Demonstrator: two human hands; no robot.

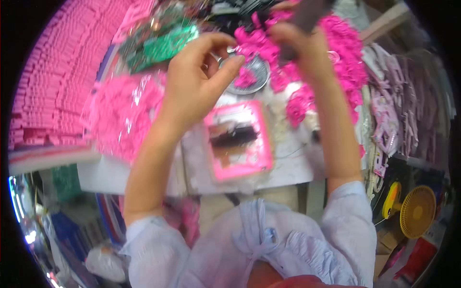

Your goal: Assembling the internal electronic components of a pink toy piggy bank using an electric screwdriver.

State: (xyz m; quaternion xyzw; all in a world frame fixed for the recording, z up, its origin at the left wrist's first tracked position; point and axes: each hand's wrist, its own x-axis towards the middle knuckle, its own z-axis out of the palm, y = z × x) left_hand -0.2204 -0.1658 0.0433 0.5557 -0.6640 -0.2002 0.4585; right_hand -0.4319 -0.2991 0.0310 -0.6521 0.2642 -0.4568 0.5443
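My left hand is raised over the worktable, its fingers curled and its thumb brought in close. A small pale bit shows at the fingertips, too blurred to name. Just beyond them sits a round metal dish with bright pink pieces in it. My right hand, smeared by motion, grips a long dark tool whose kind I cannot make out. Under and around that hand spreads a heap of bright pink pieces. Nearer to me lies a pink-framed rectangular panel with a shiny, mirror-like middle.
Clear plastic bags of pink pieces lie on the left, below a green package. Tall stacks of pink strips fill the far left. Bagged printed items hang at right, above a yellow fan.
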